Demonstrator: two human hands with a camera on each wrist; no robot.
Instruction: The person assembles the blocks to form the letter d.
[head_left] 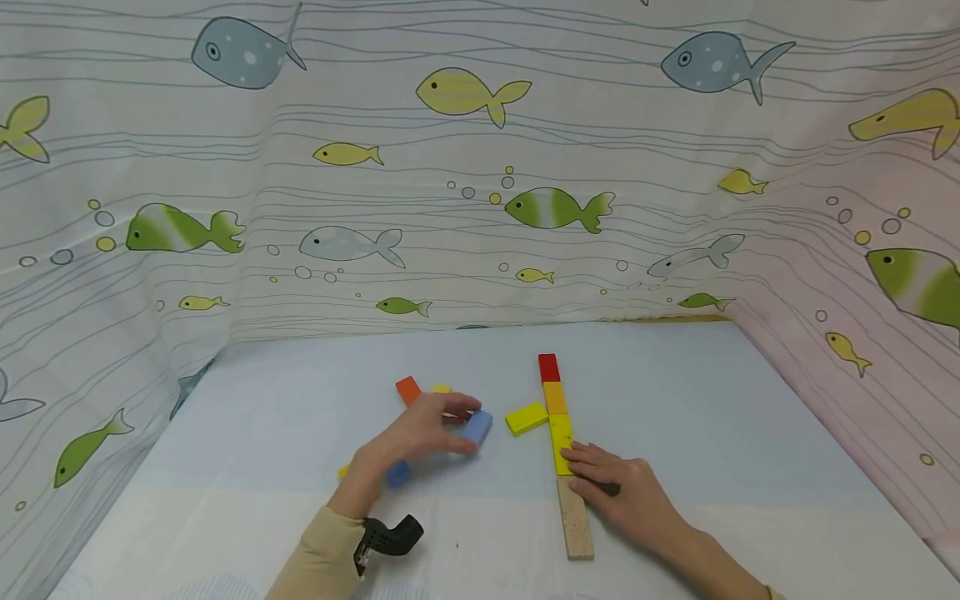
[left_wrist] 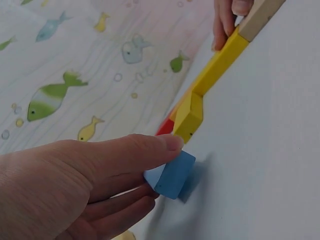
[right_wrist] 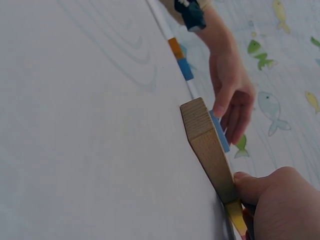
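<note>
Between thumb and fingers, my left hand [head_left: 427, 432] pinches a light blue block [left_wrist: 176, 174], tilted close to the table surface. A straight row runs away from me: a plain wooden block [head_left: 577, 529] nearest, then yellow [head_left: 560, 437], orange [head_left: 555, 398] and a red block [head_left: 549, 368] at the far end. Against the row's right side rests my right hand [head_left: 633, 496], its fingers at the yellow part and its thumb on the wooden block. A loose yellow block [head_left: 527, 418] lies slanted, with one end at the row's left side.
Left of the row, partly behind my left arm, lie an orange-red block [head_left: 408, 390], a small yellow block [head_left: 442, 388], another blue block [head_left: 399, 474] and a yellow piece [head_left: 343, 471]. A fish-printed cloth [head_left: 450, 187] hangs around the white table [head_left: 675, 400].
</note>
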